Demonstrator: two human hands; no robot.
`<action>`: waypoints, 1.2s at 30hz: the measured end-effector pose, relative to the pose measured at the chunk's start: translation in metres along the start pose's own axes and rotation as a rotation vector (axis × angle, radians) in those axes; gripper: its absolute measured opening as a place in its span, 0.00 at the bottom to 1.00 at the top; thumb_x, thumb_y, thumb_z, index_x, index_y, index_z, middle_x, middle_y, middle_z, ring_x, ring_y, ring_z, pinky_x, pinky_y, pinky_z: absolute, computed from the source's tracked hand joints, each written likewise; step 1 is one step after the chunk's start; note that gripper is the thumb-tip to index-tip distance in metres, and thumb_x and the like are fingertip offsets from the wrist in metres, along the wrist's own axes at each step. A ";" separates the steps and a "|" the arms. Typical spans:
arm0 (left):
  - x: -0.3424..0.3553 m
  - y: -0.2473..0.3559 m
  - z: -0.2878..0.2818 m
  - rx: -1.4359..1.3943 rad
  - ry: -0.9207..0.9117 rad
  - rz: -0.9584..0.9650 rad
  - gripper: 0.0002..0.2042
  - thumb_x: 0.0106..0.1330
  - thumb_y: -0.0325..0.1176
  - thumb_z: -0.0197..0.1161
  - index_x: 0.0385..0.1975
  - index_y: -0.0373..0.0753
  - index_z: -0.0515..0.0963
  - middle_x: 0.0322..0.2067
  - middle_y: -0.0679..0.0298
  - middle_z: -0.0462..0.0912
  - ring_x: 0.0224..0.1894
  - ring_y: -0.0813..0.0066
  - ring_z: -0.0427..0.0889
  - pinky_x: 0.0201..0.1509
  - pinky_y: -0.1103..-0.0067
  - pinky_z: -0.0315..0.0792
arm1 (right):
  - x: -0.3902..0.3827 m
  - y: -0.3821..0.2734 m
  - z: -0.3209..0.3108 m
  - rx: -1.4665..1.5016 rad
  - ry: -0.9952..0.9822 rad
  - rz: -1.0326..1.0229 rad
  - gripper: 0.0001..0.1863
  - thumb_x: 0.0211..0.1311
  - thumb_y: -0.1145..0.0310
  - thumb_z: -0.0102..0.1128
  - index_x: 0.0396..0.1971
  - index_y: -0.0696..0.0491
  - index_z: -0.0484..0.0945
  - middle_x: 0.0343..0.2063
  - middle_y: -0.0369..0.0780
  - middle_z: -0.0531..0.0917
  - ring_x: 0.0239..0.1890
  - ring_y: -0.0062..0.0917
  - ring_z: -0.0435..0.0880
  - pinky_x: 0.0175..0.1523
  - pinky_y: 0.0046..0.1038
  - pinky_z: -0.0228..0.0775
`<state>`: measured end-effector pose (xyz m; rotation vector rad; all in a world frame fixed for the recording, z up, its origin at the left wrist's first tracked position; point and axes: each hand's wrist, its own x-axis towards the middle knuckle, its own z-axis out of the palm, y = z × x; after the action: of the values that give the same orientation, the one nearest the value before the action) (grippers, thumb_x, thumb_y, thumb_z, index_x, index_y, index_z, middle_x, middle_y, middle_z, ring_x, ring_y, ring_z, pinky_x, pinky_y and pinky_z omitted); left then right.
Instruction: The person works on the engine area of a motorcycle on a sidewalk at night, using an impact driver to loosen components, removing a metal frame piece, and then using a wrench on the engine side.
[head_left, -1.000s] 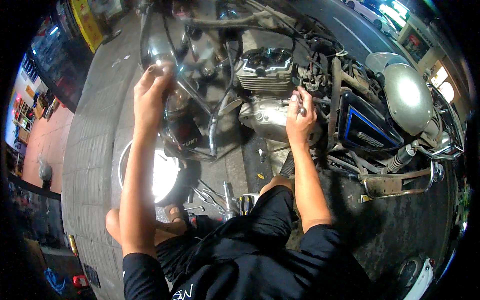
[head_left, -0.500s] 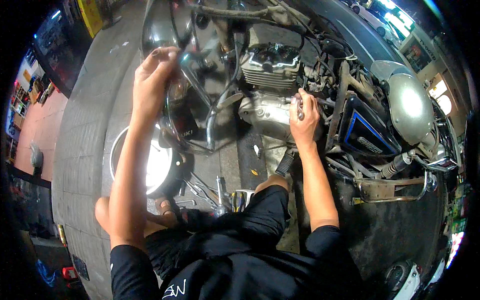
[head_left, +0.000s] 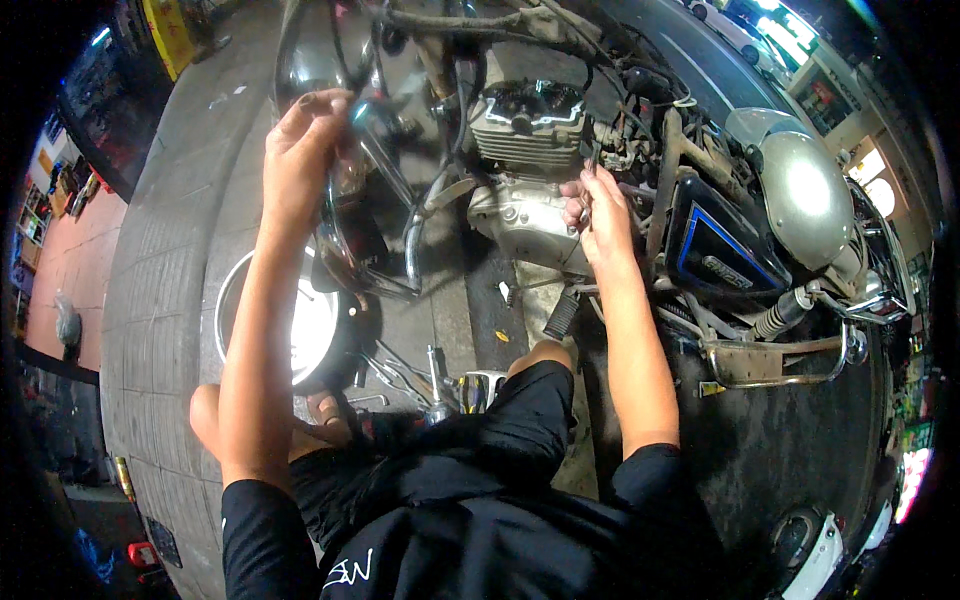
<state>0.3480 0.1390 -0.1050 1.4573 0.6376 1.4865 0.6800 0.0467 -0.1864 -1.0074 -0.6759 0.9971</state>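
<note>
A motorcycle engine stands in front of me, its finned cylinder point(head_left: 528, 145) topped by an uncovered cylinder head point(head_left: 545, 98). Below it is the pale metal crankcase cover point(head_left: 515, 215). My right hand point(head_left: 603, 212) is closed around a slim dark wrench point(head_left: 591, 165), whose upper end points at the engine's right side. To the left, my left hand point(head_left: 308, 135) is raised beside the chrome crash bar point(head_left: 385, 165), fingers curled together. What it holds, if anything, is hidden.
A white round basin point(head_left: 226, 300) is on the ground at left, with loose metal tools point(head_left: 395, 378) beside it. At right are the black side cover point(head_left: 720, 245) and a silver rounded part point(head_left: 805, 195). A footpeg point(head_left: 563, 316) juts out near my knee.
My right hand has turned on the wrench and its fingers have shifted, so the ring end seen before no longer shows. My left hand stays raised by the crash bar. The view has shifted slightly.
</note>
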 end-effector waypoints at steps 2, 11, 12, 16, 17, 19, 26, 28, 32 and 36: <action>-0.001 0.002 -0.001 0.064 -0.016 -0.028 0.11 0.67 0.33 0.56 0.43 0.34 0.77 0.27 0.69 0.76 0.28 0.84 0.71 0.33 0.86 0.64 | 0.005 -0.006 -0.004 0.063 0.000 0.078 0.13 0.67 0.67 0.49 0.48 0.52 0.66 0.20 0.39 0.75 0.14 0.18 0.68 0.17 0.23 0.59; -0.002 0.001 -0.003 0.014 -0.029 -0.053 0.11 0.67 0.34 0.57 0.44 0.34 0.76 0.28 0.68 0.76 0.29 0.84 0.71 0.34 0.87 0.63 | -0.002 -0.002 0.011 -0.077 0.042 0.074 0.11 0.70 0.62 0.46 0.47 0.49 0.67 0.14 0.30 0.64 0.09 0.14 0.58 0.12 0.19 0.47; -0.002 0.001 -0.003 0.004 -0.037 -0.054 0.11 0.67 0.34 0.57 0.44 0.35 0.76 0.28 0.68 0.76 0.29 0.84 0.71 0.34 0.87 0.64 | -0.002 -0.002 0.010 -0.108 0.052 0.064 0.12 0.70 0.62 0.46 0.49 0.49 0.67 0.14 0.30 0.64 0.09 0.13 0.58 0.12 0.19 0.47; 0.001 -0.002 0.000 0.009 -0.001 -0.040 0.11 0.65 0.32 0.58 0.42 0.34 0.77 0.26 0.68 0.77 0.26 0.83 0.72 0.30 0.86 0.65 | 0.003 0.017 -0.003 -0.377 0.122 -0.042 0.18 0.71 0.62 0.45 0.58 0.50 0.64 0.14 0.30 0.64 0.10 0.12 0.58 0.13 0.18 0.48; 0.001 -0.005 -0.005 0.010 -0.012 -0.042 0.11 0.66 0.33 0.58 0.43 0.34 0.77 0.27 0.68 0.76 0.27 0.84 0.72 0.31 0.86 0.64 | 0.006 0.024 -0.006 -0.370 0.133 -0.076 0.18 0.71 0.63 0.44 0.57 0.50 0.65 0.14 0.30 0.65 0.10 0.12 0.59 0.13 0.18 0.50; 0.003 -0.005 -0.006 0.036 -0.026 -0.036 0.11 0.67 0.34 0.57 0.44 0.35 0.76 0.28 0.69 0.76 0.28 0.84 0.71 0.33 0.87 0.63 | 0.009 0.035 -0.011 -0.347 0.160 -0.145 0.17 0.71 0.64 0.44 0.56 0.50 0.67 0.14 0.30 0.67 0.12 0.13 0.62 0.14 0.18 0.54; 0.000 0.003 -0.003 0.110 -0.006 -0.075 0.12 0.67 0.35 0.57 0.45 0.35 0.76 0.29 0.69 0.77 0.29 0.84 0.71 0.34 0.87 0.64 | -0.026 0.046 -0.006 -0.057 0.154 -0.049 0.20 0.72 0.59 0.42 0.58 0.55 0.64 0.15 0.30 0.65 0.10 0.12 0.57 0.13 0.18 0.48; 0.000 0.001 -0.003 0.132 -0.009 -0.048 0.13 0.67 0.37 0.56 0.45 0.35 0.75 0.29 0.68 0.77 0.29 0.84 0.71 0.34 0.87 0.63 | -0.027 0.040 -0.011 -0.062 0.159 -0.048 0.19 0.72 0.58 0.41 0.55 0.54 0.67 0.14 0.30 0.65 0.10 0.12 0.57 0.13 0.17 0.46; 0.001 0.000 -0.009 0.098 -0.015 -0.053 0.13 0.67 0.35 0.56 0.45 0.34 0.76 0.29 0.69 0.76 0.30 0.84 0.71 0.35 0.87 0.63 | -0.023 0.028 -0.011 0.022 0.152 -0.007 0.18 0.71 0.58 0.42 0.50 0.55 0.69 0.14 0.31 0.65 0.10 0.13 0.57 0.13 0.18 0.48; -0.002 0.000 -0.002 0.074 -0.026 -0.037 0.12 0.67 0.34 0.56 0.45 0.34 0.76 0.28 0.69 0.75 0.30 0.84 0.70 0.35 0.87 0.63 | -0.018 0.016 -0.018 0.098 0.130 0.026 0.14 0.71 0.60 0.43 0.45 0.54 0.70 0.14 0.31 0.64 0.10 0.14 0.58 0.13 0.19 0.48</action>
<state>0.3454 0.1380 -0.1060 1.5105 0.7065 1.4263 0.6820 0.0268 -0.2087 -0.9877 -0.5036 0.9692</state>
